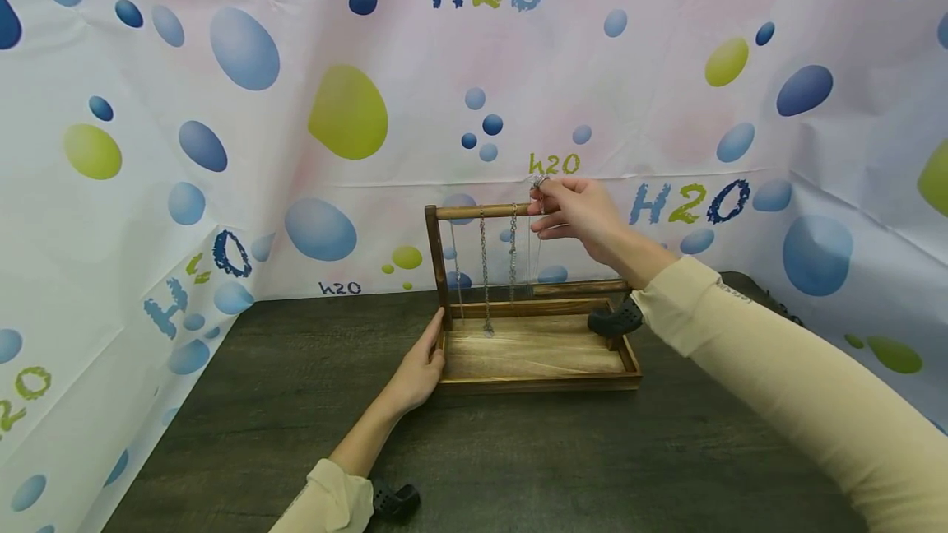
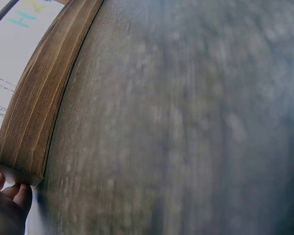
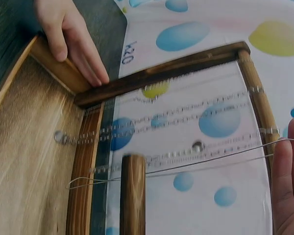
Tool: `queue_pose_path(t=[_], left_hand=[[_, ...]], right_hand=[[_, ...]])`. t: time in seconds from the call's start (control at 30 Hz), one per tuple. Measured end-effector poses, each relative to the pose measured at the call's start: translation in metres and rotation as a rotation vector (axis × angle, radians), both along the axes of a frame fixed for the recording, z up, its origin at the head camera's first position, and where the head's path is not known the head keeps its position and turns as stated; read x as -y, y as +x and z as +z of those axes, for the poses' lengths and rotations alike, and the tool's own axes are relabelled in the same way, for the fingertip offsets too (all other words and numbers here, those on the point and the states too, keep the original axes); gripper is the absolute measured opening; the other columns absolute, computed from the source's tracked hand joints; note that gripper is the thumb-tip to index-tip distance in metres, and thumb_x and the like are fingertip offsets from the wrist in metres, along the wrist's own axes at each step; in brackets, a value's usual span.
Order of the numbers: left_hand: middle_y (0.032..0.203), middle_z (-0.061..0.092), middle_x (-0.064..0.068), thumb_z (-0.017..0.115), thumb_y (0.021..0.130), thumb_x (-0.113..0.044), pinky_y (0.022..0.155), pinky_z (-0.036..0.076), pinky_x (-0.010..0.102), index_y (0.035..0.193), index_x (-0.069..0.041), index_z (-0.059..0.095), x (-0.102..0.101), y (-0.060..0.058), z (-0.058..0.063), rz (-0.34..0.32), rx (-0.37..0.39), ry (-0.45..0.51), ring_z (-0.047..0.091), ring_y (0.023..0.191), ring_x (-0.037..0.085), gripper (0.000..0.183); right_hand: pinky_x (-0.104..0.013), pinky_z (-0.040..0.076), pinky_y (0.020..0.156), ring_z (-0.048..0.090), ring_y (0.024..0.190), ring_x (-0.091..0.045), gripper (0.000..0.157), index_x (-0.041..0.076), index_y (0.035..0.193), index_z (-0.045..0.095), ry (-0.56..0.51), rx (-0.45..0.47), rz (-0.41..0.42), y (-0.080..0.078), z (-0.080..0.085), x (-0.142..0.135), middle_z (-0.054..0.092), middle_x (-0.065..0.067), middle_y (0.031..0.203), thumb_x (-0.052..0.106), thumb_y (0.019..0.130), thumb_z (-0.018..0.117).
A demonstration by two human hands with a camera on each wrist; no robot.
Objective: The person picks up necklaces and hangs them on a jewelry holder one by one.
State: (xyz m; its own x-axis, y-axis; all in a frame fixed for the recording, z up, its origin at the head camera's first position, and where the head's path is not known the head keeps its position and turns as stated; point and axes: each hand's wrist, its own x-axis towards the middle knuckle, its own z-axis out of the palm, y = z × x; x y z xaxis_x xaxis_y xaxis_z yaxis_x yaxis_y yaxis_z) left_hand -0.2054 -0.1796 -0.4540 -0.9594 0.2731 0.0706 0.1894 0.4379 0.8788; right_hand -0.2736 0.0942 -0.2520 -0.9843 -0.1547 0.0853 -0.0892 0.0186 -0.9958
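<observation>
A wooden jewellery stand (image 1: pixel 541 383) with a shallow tray base (image 3: pixel 34 142) sits on the dark table. Several necklaces (image 1: pixel 485 270) hang from its top bar (image 1: pixel 474 211), one with a small pendant (image 1: pixel 489 329) reaching into the tray. My right hand (image 1: pixel 581 216) is raised at the bar's right part and pinches a thin silvery necklace (image 3: pixel 210 159), whose strands drop below the fingers. My left hand (image 1: pixel 415 373) rests with extended fingers against the tray's left side, near the upright post (image 1: pixel 437 266). In the left wrist view, its fingers (image 2: pixel 22 196) touch the tray's corner.
Behind the pinched necklace, a lower wooden bar (image 1: pixel 581 288) with a free end runs over the tray's back right. A patterned white backdrop (image 1: pixel 415 212) stands behind the table (image 1: pixel 318 352). Black wrist-worn devices (image 1: pixel 615 319) are on both wrists.
</observation>
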Motion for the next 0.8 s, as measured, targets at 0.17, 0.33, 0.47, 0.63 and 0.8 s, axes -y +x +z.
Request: queue_pose_path(t=[0.17, 0.33, 0.47, 0.63, 0.8], left_hand=[[0.167, 0.008, 0.017, 0.034, 0.105, 0.003, 0.046, 0.036, 0.028, 0.164, -0.021, 0.006, 0.000, 0.000, 0.000, 0.000, 0.004, 0.006, 0.029, 0.044, 0.013, 0.070], [0.167, 0.008, 0.017, 0.034, 0.104, 0.003, 0.046, 0.036, 0.028, 0.164, -0.021, 0.006, 0.000, 0.000, 0.000, -0.002, 0.005, 0.008, 0.030, 0.044, 0.012, 0.070], [0.166, 0.008, 0.018, 0.034, 0.104, 0.003, 0.046, 0.036, 0.028, 0.164, -0.021, 0.006, 0.000, 0.000, 0.000, 0.001, 0.003, 0.006, 0.030, 0.045, 0.012, 0.070], [0.167, 0.009, 0.017, 0.035, 0.104, 0.003, 0.046, 0.036, 0.028, 0.164, -0.023, 0.006, 0.000, 0.000, -0.001, 0.005, 0.003, 0.002, 0.029, 0.045, 0.012, 0.071], [0.167, 0.009, 0.017, 0.035, 0.105, 0.003, 0.046, 0.037, 0.028, 0.164, -0.023, 0.006, 0.000, 0.000, -0.001, 0.003, 0.004, 0.001, 0.030, 0.046, 0.013, 0.071]], right_hand=[[-0.032, 0.059, 0.071, 0.071, 0.070, -0.015, 0.033, -0.003, 0.118, 0.063, 0.014, 0.010, -0.016, -0.002, -0.001, -0.017, 0.070, -0.004, 0.087, 0.025, 0.106, 0.049], [-0.032, 0.059, 0.073, 0.071, 0.071, -0.014, 0.033, -0.002, 0.118, 0.062, 0.024, 0.008, -0.024, -0.002, -0.001, -0.033, 0.070, -0.003, 0.087, 0.026, 0.107, 0.049], [-0.032, 0.059, 0.072, 0.071, 0.070, -0.014, 0.033, -0.003, 0.116, 0.062, 0.028, 0.009, -0.035, -0.002, -0.001, -0.042, 0.071, -0.003, 0.086, 0.026, 0.106, 0.051], [-0.031, 0.059, 0.070, 0.072, 0.070, -0.014, 0.031, -0.002, 0.113, 0.063, 0.024, 0.010, -0.053, -0.002, 0.000, -0.051, 0.070, -0.004, 0.088, 0.027, 0.105, 0.052], [-0.031, 0.059, 0.070, 0.072, 0.069, -0.014, 0.030, 0.000, 0.111, 0.063, 0.034, -0.003, -0.069, -0.002, -0.001, -0.063, 0.070, -0.004, 0.088, 0.027, 0.105, 0.052]])
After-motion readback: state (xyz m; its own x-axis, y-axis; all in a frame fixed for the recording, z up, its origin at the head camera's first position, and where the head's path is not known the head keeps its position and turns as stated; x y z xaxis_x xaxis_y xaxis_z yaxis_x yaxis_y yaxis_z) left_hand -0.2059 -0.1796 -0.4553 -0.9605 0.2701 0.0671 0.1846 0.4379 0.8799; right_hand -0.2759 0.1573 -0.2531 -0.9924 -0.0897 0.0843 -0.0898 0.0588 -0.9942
